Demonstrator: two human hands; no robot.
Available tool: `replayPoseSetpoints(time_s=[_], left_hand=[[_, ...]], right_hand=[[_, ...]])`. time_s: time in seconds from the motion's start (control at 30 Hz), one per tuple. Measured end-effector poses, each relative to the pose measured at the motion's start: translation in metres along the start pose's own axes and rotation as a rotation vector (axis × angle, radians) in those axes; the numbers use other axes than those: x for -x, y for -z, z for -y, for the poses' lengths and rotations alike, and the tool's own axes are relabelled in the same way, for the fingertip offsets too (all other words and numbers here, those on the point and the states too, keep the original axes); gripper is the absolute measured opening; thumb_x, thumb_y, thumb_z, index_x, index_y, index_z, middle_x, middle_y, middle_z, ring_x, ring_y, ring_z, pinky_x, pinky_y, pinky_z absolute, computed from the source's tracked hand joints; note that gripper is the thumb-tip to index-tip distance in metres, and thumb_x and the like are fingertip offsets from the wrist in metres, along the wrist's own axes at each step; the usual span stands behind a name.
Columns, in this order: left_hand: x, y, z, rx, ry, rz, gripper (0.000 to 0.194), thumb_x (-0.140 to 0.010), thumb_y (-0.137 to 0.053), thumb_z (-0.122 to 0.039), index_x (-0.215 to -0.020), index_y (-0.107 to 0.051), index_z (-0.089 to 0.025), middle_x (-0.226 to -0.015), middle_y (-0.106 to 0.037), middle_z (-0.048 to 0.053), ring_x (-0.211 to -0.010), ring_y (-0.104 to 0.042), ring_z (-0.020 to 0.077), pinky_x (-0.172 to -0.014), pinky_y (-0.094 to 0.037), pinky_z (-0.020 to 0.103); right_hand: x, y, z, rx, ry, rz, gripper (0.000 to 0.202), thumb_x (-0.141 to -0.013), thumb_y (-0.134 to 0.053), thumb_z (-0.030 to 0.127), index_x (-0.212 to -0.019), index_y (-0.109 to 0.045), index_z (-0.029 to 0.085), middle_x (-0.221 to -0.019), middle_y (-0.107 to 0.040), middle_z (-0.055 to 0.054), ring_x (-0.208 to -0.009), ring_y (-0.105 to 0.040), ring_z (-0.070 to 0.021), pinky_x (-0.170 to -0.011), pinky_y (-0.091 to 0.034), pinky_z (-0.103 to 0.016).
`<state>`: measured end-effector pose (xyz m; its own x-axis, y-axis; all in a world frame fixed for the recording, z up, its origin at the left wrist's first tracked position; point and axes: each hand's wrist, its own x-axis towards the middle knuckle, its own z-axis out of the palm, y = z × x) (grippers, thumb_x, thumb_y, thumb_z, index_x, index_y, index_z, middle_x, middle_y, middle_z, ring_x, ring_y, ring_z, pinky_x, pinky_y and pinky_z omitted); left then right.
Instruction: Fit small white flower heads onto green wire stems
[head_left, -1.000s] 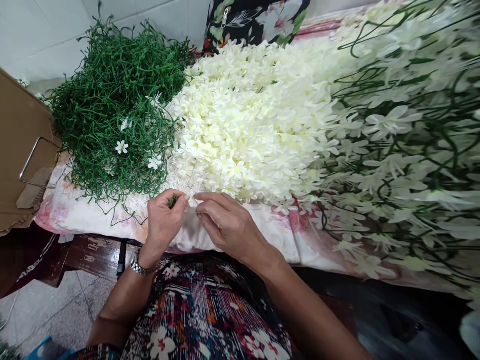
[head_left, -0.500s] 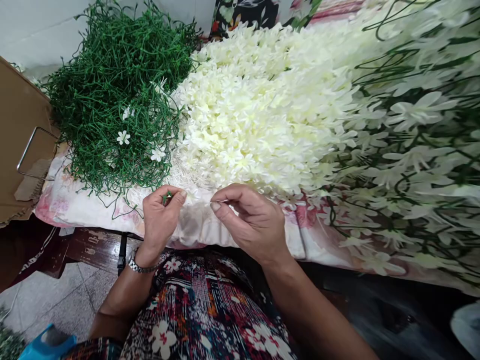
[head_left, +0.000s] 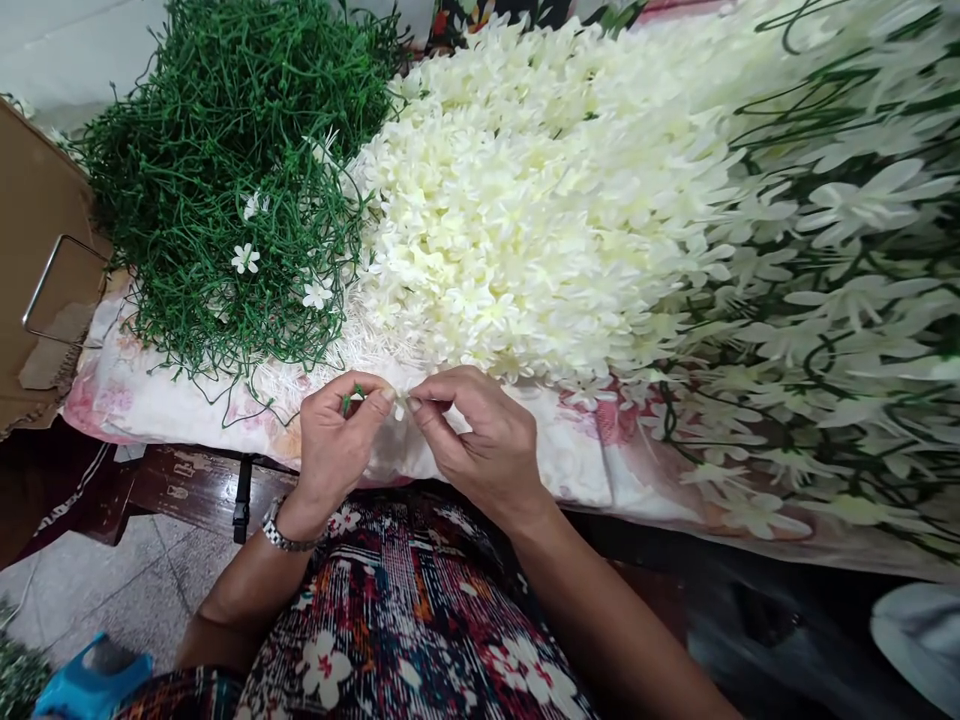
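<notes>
My left hand (head_left: 341, 430) is closed in a pinch on a green plastic flower stem (head_left: 352, 398), part of which shows between thumb and forefinger. A small white artificial flower (head_left: 400, 405) sits at its fingertips. My right hand (head_left: 480, 430) meets it there, thumb and forefinger pinched together beside the petals; the thin piece between them is mostly hidden. Just beyond the hands lie thin white strands (head_left: 367, 335), like stamens. Behind them are a tangled heap of green stems (head_left: 232, 150) and a large pile of creamy white blossoms (head_left: 525, 220).
A cardboard box (head_left: 45, 240) with a wire handle (head_left: 56, 270) stands at the left. Stemmed white flowers (head_left: 855, 310) spread over the right side. Flower-printed cloth (head_left: 555, 440) covers the work surface. A blue plastic object (head_left: 94, 680) is on the lower left.
My right hand has moved left, so its fingertips now meet those of my left hand. A white flower now shows between them. The view has shifted slightly.
</notes>
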<state>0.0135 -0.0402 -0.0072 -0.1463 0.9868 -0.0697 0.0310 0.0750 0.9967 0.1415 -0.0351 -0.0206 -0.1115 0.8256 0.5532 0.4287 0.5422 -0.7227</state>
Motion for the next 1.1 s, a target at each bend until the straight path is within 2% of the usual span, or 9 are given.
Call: replayPoseSetpoints(time_s=[0.13, 0.27, 0.37, 0.43, 0.57, 0.77, 0.9, 1.0, 1.1], left_hand=[[0.001, 0.001, -0.001, 0.070, 0.035, 0.044, 0.007, -0.069, -0.060, -0.021, -0.066, -0.060, -0.015, -0.054, -0.046, -0.004, -0.041, -0.028, 0.0013, -0.038, -0.022, 0.016], [0.002, 0.001, -0.003, 0.238, 0.073, 0.098, 0.011, -0.072, -0.055, -0.022, -0.068, -0.062, -0.014, -0.051, -0.045, -0.004, -0.037, -0.026, 0.0011, -0.036, -0.017, 0.017], [0.003, 0.000, 0.000, 0.329, 0.113, 0.108, 0.004, -0.067, -0.059, -0.016, -0.069, -0.062, -0.014, -0.051, -0.047, -0.004, -0.037, -0.029, 0.0008, -0.037, -0.021, 0.016], [0.004, -0.001, 0.002, 0.344, 0.112, 0.095, 0.006, -0.062, -0.062, -0.010, -0.067, -0.062, -0.014, -0.058, -0.052, -0.003, -0.042, -0.036, 0.0012, -0.040, -0.026, 0.015], [0.006, -0.003, 0.006, 0.353, 0.048, 0.060, 0.008, -0.061, -0.063, -0.008, -0.064, -0.062, -0.015, -0.064, -0.055, -0.001, -0.057, -0.047, 0.0051, -0.050, -0.036, 0.015], [0.006, -0.001, 0.003, 0.330, -0.015, 0.114, 0.008, -0.063, -0.061, -0.007, -0.062, -0.062, -0.014, -0.061, -0.054, -0.001, -0.060, -0.048, 0.0065, -0.056, -0.037, 0.018], [0.006, 0.003, 0.003, 0.301, -0.024, 0.164, 0.006, -0.064, -0.061, -0.009, -0.064, -0.062, -0.015, -0.063, -0.055, -0.001, -0.061, -0.048, 0.0070, -0.056, -0.037, 0.019], [0.007, 0.005, 0.005, 0.214, -0.021, 0.182, 0.006, -0.064, -0.062, -0.010, -0.067, -0.060, -0.015, -0.063, -0.055, -0.001, -0.059, -0.048, 0.0069, -0.056, -0.037, 0.019], [0.008, 0.007, 0.006, 0.116, -0.005, 0.179, 0.005, -0.066, -0.061, -0.016, -0.069, -0.058, -0.016, -0.062, -0.054, -0.002, -0.055, -0.046, 0.0067, -0.052, -0.037, 0.018]], right_hand=[[0.002, -0.001, 0.000, 0.064, 0.037, -0.004, 0.011, -0.071, -0.052, 0.007, -0.078, -0.053, 0.015, -0.069, -0.056, -0.003, -0.066, -0.051, -0.0104, -0.060, -0.045, -0.024], [0.003, 0.000, 0.003, 0.063, 0.049, -0.027, 0.012, -0.070, -0.052, 0.006, -0.078, -0.053, 0.016, -0.068, -0.056, -0.002, -0.065, -0.051, -0.0098, -0.058, -0.045, -0.024], [0.003, 0.000, 0.006, 0.014, 0.044, -0.046, 0.015, -0.069, -0.053, 0.005, -0.078, -0.053, 0.016, -0.068, -0.056, -0.001, -0.064, -0.052, -0.0093, -0.058, -0.045, -0.023], [0.005, -0.001, 0.007, -0.021, 0.030, -0.051, 0.016, -0.069, -0.053, 0.004, -0.078, -0.052, 0.017, -0.068, -0.056, -0.001, -0.064, -0.052, -0.0092, -0.057, -0.045, -0.023], [0.008, -0.003, 0.008, -0.061, 0.009, -0.042, 0.016, -0.070, -0.052, 0.005, -0.079, -0.052, 0.018, -0.069, -0.055, -0.001, -0.064, -0.052, -0.0097, -0.056, -0.045, -0.024], [0.009, -0.001, 0.008, 0.000, 0.064, -0.006, 0.016, -0.071, -0.050, 0.006, -0.083, -0.051, 0.017, -0.070, -0.055, -0.002, -0.065, -0.051, -0.0103, -0.057, -0.045, -0.024], [0.006, 0.006, 0.005, 0.068, 0.082, 0.066, 0.028, -0.071, -0.052, 0.012, -0.099, -0.049, 0.016, -0.087, -0.055, -0.008, -0.080, -0.053, -0.0144, -0.067, -0.047, -0.029], [0.005, 0.010, 0.002, 0.025, 0.099, 0.145, 0.020, -0.071, -0.052, 0.011, -0.090, -0.053, 0.016, -0.089, -0.055, -0.008, -0.085, -0.052, -0.0151, -0.071, -0.047, -0.030], [0.007, 0.011, 0.001, -0.020, 0.077, 0.144, 0.013, -0.070, -0.052, 0.010, -0.080, -0.054, 0.017, -0.079, -0.056, -0.004, -0.075, -0.053, -0.0125, -0.065, -0.046, -0.027]])
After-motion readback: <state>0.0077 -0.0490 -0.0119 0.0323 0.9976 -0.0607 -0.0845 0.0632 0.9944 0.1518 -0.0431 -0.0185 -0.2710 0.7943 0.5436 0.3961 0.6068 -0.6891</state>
